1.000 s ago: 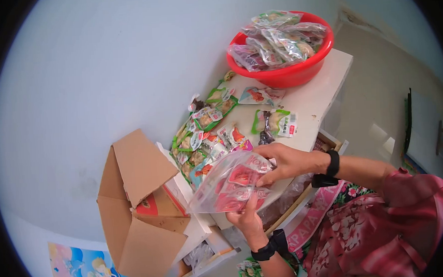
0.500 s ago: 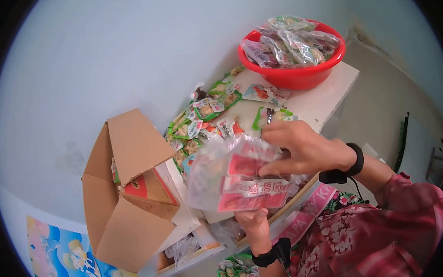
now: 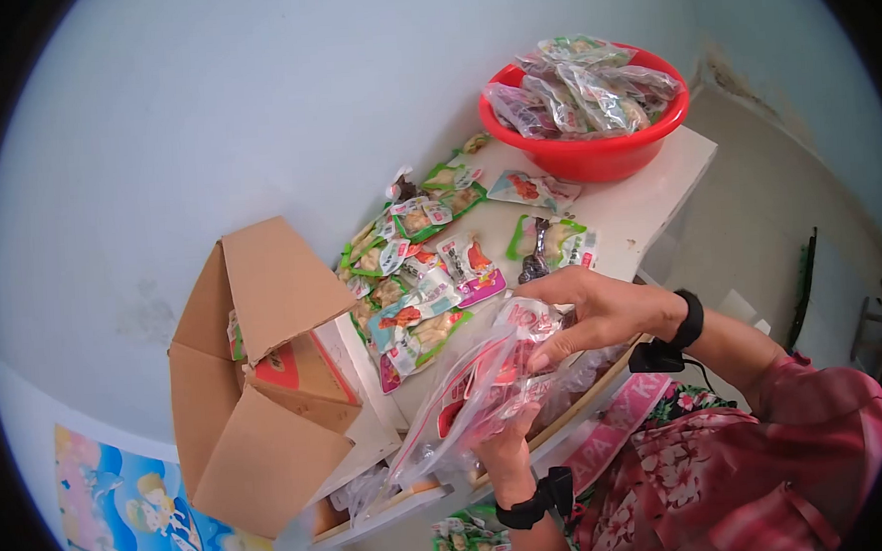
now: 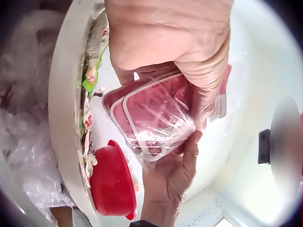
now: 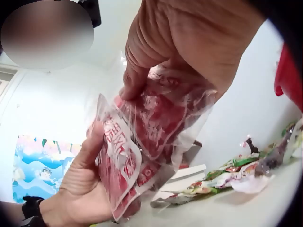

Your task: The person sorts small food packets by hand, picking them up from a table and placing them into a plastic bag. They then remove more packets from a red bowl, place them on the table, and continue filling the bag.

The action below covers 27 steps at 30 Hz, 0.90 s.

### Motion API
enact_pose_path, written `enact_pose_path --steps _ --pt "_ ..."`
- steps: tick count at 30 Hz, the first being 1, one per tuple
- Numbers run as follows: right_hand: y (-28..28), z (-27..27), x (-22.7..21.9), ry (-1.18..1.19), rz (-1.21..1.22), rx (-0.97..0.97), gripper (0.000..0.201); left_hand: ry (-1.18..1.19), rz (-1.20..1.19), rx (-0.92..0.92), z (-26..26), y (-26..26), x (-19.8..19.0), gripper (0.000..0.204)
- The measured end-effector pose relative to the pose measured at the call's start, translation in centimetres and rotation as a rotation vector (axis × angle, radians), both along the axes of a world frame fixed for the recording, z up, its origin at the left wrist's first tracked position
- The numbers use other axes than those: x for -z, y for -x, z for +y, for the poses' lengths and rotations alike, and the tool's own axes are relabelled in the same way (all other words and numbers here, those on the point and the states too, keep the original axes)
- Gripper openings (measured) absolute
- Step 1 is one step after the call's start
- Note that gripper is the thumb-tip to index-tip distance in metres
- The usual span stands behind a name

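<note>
A clear plastic bag with red printing [image 3: 467, 394] is held between both hands over the table's front edge. Red flat packets [image 4: 156, 109] with white borders show through its film. My right hand [image 3: 603, 312] grips the bag's upper end, thumb on the near face and fingers behind. From below, my left hand [image 3: 505, 447] holds the other side; in the right wrist view its thumb [image 5: 90, 149] presses along the packets' edge. The bag's loose end hangs out toward the carton.
An open cardboard carton [image 3: 290, 443] stands at the left. Several snack packets [image 3: 423, 306] lie heaped on the white table [image 3: 646, 190] along the wall. A red basin [image 3: 594, 153] full of bagged packets sits at the far end. Below the hands, a pulled-out drawer [image 3: 423, 496] holds plastic film.
The bag was turned flat to the camera, its printed red face showing, then tilted edge-on again. Both hands keep holding it. The head view has shifted slightly.
</note>
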State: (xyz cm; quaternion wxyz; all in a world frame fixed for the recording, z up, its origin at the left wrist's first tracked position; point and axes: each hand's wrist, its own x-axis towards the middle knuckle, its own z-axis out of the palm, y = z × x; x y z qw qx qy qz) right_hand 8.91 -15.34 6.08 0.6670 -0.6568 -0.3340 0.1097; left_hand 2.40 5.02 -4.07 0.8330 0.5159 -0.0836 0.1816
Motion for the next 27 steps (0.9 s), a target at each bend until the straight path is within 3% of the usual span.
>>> enact_pose_path --steps 3,7,9,13,14,17,21,27 --pt "-1.5 0.1 2.2 -0.05 -0.026 -0.07 0.049 -0.305 -0.004 -0.106 1.6 -0.2 -0.7 0.073" --pt "-4.6 0.0 6.3 -0.138 -0.012 -0.2 0.041 -0.671 -0.217 -0.145 3.3 -1.7 0.8 0.063" --pt "-5.2 -0.5 7.4 -0.13 -0.025 -0.239 0.04 -0.519 -0.022 -0.098 2.8 -1.7 1.7 0.071" --pt "-5.2 -1.0 8.4 -0.064 -0.061 -0.169 0.037 -0.379 0.088 -0.091 1.1 -1.1 0.5 0.072" --pt "-5.3 -1.1 8.5 -0.047 -0.091 -0.147 0.035 -0.57 -0.059 -0.108 1.6 -1.6 0.8 0.067" --pt "-5.4 -0.7 8.7 -0.093 -0.193 -0.058 0.042 -0.665 -0.073 -0.176 2.6 -2.2 1.6 0.07" --pt "-5.0 -0.7 8.5 -0.061 0.076 -0.09 0.042 -0.397 0.054 -0.027 2.2 -1.9 0.0 0.066" --pt "-4.8 -0.6 7.5 -0.063 0.263 -0.134 0.058 -0.379 -0.023 -0.142 1.2 -2.4 -1.3 0.071"
